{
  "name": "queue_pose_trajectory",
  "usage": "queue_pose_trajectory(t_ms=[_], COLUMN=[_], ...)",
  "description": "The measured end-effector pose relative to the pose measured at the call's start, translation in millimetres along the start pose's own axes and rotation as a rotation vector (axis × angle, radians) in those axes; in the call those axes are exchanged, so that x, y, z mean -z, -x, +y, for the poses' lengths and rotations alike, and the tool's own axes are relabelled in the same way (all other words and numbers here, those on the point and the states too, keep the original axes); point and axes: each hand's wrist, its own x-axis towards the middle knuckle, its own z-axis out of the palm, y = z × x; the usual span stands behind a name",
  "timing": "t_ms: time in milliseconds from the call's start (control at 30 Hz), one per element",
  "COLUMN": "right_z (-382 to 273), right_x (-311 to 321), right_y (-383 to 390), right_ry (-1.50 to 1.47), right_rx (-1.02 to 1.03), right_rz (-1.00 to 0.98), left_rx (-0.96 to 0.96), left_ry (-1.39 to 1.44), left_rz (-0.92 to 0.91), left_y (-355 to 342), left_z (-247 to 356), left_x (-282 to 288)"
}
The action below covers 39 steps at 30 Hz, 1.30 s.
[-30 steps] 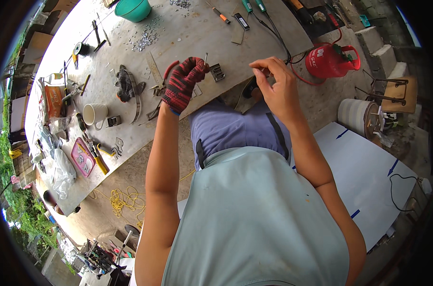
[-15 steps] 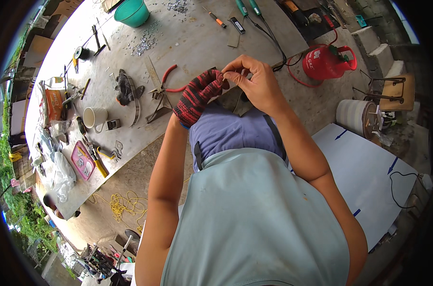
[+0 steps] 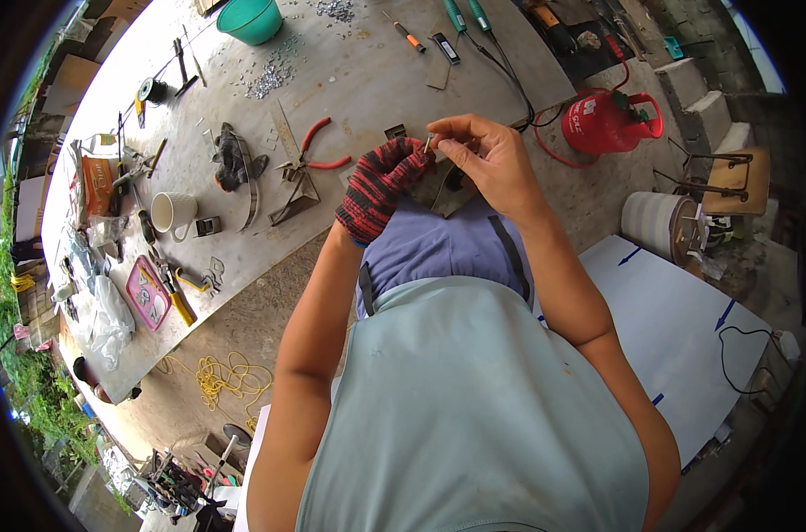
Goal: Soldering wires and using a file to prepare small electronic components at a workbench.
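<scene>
My left hand (image 3: 383, 188), in a red and black knitted glove, is closed in a pinch near the table's front edge. A small, thin, brass-coloured metal piece (image 3: 428, 144) stands up from its fingertips; its exact kind is too small to tell. My bare right hand (image 3: 485, 160) meets it from the right, with thumb and forefinger pinched at the same piece. Under the hands, a dark, flat surface at my lap is partly hidden. Left of the glove lie red-handled pliers (image 3: 328, 163) and a metal try square (image 3: 285, 133).
A dark glove (image 3: 234, 161), a white mug (image 3: 171, 213) and a pink tray (image 3: 146, 293) lie leftward on the table. At the back are a green bowl (image 3: 249, 19), scattered metal bits (image 3: 268, 80) and an orange-handled screwdriver (image 3: 410, 39). A red gas cylinder (image 3: 605, 124) stands right.
Both hands have shifted slightly right. The fingertips have parted a little, and the thin metal piece now shows between them. A small dark block behind the glove has come into view.
</scene>
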Motion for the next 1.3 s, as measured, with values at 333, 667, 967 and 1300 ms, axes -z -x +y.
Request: queue_pose_trajectory(t_ms=[333, 667, 967, 1300], right_z=[7.4, 26.3, 34.1, 32.7], right_x=[-7.6, -22.3, -26.1, -29.7], right_y=[9.7, 31.2, 38.3, 39.0], right_ry=[0.690, 0.716, 0.688, 0.634], right_rx=[0.614, 0.717, 0.711, 0.651], right_rz=[0.140, 0.045, 0.036, 0.107], left_rx=[0.020, -0.186, -0.156, -0.106], left_ry=[0.190, -0.047, 0.095, 0.330], left_rz=[0.101, 0.015, -0.006, -0.017], left_y=[5.4, 24.9, 40.3, 25.9], left_z=[-24.8, -65.8, -56.5, -107.4], left_x=[-1.5, -23.6, -28.7, 1.4])
